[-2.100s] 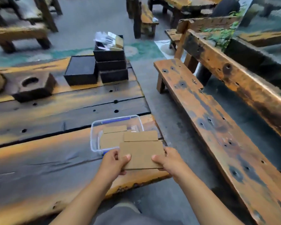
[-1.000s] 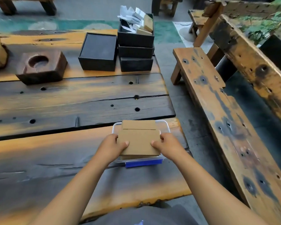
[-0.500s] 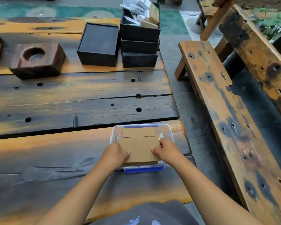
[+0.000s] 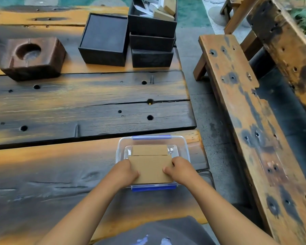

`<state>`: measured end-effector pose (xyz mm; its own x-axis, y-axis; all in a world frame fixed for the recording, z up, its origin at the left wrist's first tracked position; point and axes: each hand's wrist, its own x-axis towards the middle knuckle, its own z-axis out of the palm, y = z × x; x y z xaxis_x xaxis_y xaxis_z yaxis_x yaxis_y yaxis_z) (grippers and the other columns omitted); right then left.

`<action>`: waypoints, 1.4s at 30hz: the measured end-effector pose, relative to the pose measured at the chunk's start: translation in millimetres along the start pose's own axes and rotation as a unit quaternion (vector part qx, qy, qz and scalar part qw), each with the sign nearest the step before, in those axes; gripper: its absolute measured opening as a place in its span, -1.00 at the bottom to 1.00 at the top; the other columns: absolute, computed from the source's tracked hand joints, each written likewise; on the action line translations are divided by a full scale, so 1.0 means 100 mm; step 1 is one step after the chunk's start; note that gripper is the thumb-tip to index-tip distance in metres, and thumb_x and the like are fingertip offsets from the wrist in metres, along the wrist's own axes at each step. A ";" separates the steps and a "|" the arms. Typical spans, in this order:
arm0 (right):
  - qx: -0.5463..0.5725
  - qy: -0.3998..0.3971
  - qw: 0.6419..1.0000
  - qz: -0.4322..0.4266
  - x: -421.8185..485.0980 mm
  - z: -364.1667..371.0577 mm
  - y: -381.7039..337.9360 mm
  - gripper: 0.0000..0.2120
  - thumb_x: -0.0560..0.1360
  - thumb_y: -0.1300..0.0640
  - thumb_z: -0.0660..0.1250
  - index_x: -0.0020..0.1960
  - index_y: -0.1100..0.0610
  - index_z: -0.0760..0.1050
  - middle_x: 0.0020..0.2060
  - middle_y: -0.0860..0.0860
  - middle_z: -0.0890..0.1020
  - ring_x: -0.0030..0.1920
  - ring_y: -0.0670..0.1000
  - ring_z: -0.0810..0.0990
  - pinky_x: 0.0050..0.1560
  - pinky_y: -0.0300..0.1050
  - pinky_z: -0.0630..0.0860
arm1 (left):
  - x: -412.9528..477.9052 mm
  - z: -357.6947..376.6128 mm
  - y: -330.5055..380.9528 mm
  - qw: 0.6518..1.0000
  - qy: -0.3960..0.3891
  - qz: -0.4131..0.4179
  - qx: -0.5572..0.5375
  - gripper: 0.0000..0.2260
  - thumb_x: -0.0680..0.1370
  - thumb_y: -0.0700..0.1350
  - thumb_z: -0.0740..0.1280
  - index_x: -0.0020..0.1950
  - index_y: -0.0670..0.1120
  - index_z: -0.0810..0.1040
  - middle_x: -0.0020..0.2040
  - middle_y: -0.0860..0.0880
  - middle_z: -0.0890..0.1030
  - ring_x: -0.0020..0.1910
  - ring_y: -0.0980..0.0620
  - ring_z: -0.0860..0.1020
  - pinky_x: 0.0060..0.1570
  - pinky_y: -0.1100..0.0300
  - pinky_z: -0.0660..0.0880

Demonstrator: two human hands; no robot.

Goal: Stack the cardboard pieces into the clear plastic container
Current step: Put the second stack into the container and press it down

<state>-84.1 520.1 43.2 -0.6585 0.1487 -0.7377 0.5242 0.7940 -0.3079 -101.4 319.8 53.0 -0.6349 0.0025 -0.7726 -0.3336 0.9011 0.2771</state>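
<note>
**Desk:** What do your hands hold?

**Field:** Your left hand (image 4: 125,171) and right hand (image 4: 179,169) pinch the side edges of a cardboard piece (image 4: 150,168), closed on it inside the clear plastic container (image 4: 183,141) on the wooden table (image 4: 78,105). A narrower piece (image 4: 149,150) lies just beyond your grip.

**Desk:** How will it handle?

**Field:** Likely light, stiff and flat, yet creasable; the opposite edges you already pinch look the safest hold.

**Desk:** Any lettering?

**Field:** None readable on cardboard or container, nor on the black boxes (image 4: 129,38) well beyond your hands
</note>
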 end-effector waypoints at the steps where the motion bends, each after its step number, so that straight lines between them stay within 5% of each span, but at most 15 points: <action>1: -0.004 -0.003 1.000 0.000 0.00 0.01 0.00 -0.74 0.50 -0.05 0.33 -0.08 0.16 0.44 -0.03 0.13 0.62 0.05 0.17 0.61 -0.08 -0.09 0.45 | 0.01 0.01 0.00 1.000 -0.002 -0.002 0.004 -0.70 0.54 -0.02 0.29 0.17 -0.19 0.52 0.11 -0.16 0.62 0.07 -0.14 0.58 -0.09 0.18 0.41; 4: -0.017 -0.004 1.000 0.001 0.01 0.04 -0.01 -0.70 0.50 -0.04 0.32 0.03 0.20 0.51 0.02 0.15 0.64 0.04 0.17 0.61 0.00 -0.02 0.52 | 0.01 0.04 -0.01 1.000 0.004 -0.006 0.016 -0.71 0.54 -0.04 0.28 0.16 -0.19 0.52 -0.01 -0.12 0.58 -0.09 -0.10 0.51 -0.15 0.18 0.38; 7: -0.021 -0.002 1.000 -0.002 0.02 0.07 0.01 -0.71 0.50 -0.03 0.33 0.02 0.20 0.51 -0.01 0.14 0.64 0.01 0.16 0.62 -0.08 -0.04 0.50 | 0.02 0.07 -0.01 1.000 0.009 -0.009 0.011 -0.72 0.54 -0.02 0.30 0.14 -0.17 0.52 0.07 -0.15 0.61 -0.12 -0.07 0.47 -0.14 0.18 0.38; 15: 0.048 -0.039 0.998 0.011 0.08 0.08 0.01 -0.78 0.47 -0.03 0.35 -0.02 0.11 0.47 -0.04 0.04 0.61 -0.13 0.02 0.58 -0.29 -0.17 0.42 | 0.04 0.10 0.00 0.984 -0.001 -0.044 -0.172 -0.57 0.50 -0.01 0.36 0.29 -0.17 0.38 0.20 -0.13 0.58 0.16 -0.14 0.57 0.22 0.02 0.50; 20: 0.121 -0.068 0.990 0.010 0.11 0.08 0.08 -0.65 0.46 -0.02 0.39 0.14 0.18 0.51 0.06 0.07 0.64 0.05 0.08 0.64 0.09 -0.01 0.60 | 0.07 0.11 0.00 0.970 -0.007 -0.059 -0.234 -0.57 0.47 -0.04 0.38 0.27 -0.13 0.39 0.17 -0.10 0.59 0.13 -0.12 0.58 0.24 -0.04 0.51; 24: 0.219 -0.104 0.970 0.012 0.14 0.09 0.12 -0.65 0.46 0.00 0.43 0.18 0.04 0.43 0.09 0.00 0.60 0.03 -0.01 0.61 -0.06 -0.14 0.58 | 0.13 0.15 -0.03 0.940 -0.007 -0.074 -0.334 -0.63 0.46 -0.10 0.42 0.23 -0.12 0.48 0.12 -0.09 0.64 0.08 -0.11 0.62 0.21 -0.03 0.54; 28: 0.298 -0.107 0.948 0.038 0.17 0.11 0.14 -0.62 0.43 -0.02 0.47 0.11 -0.05 0.33 0.04 -0.04 0.59 0.05 0.02 0.62 0.08 0.00 0.60 | 0.16 0.18 -0.05 0.912 -0.002 -0.076 -0.403 -0.82 0.46 -0.14 0.46 0.02 -0.09 0.56 0.02 -0.10 0.69 -0.08 -0.01 0.64 -0.01 0.12 0.56; 32: 0.338 -0.122 0.932 0.046 0.18 0.13 0.13 -0.62 0.44 -0.01 0.47 0.16 0.01 0.39 0.09 -0.03 0.60 0.08 0.04 0.62 0.14 0.03 0.60 | 0.15 0.21 -0.06 0.901 -0.021 -0.080 -0.426 -0.63 0.45 -0.11 0.49 0.20 -0.15 0.52 0.10 -0.13 0.67 0.06 -0.12 0.65 0.19 -0.08 0.57; 37: 0.337 -0.107 0.934 0.052 0.17 0.15 0.11 -0.59 0.45 0.01 0.46 0.24 0.06 0.44 0.15 0.02 0.63 0.07 0.03 0.63 0.01 -0.06 0.60 | 0.15 0.22 -0.14 0.909 -0.034 -0.055 -0.412 -0.55 0.43 -0.07 0.51 0.24 -0.12 0.47 0.13 -0.09 0.65 0.05 -0.06 0.65 0.15 -0.01 0.58; 42: 0.330 -0.092 0.937 0.064 0.20 0.14 0.12 -0.58 0.45 0.03 0.46 0.26 0.11 0.49 0.13 0.05 0.66 0.09 0.08 0.65 0.21 0.09 0.58 | 0.14 0.18 -0.18 0.919 -0.064 -0.037 -0.386 -0.57 0.47 -0.10 0.48 0.28 -0.17 0.47 0.16 -0.14 0.65 0.09 -0.12 0.66 0.23 -0.09 0.55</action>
<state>-83.3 524.4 16.7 -0.4948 0.0658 -0.8665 0.8526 0.2295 -0.4695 -91.8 311.9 26.4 -0.5194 0.0498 -0.8531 -0.7997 0.3236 0.5057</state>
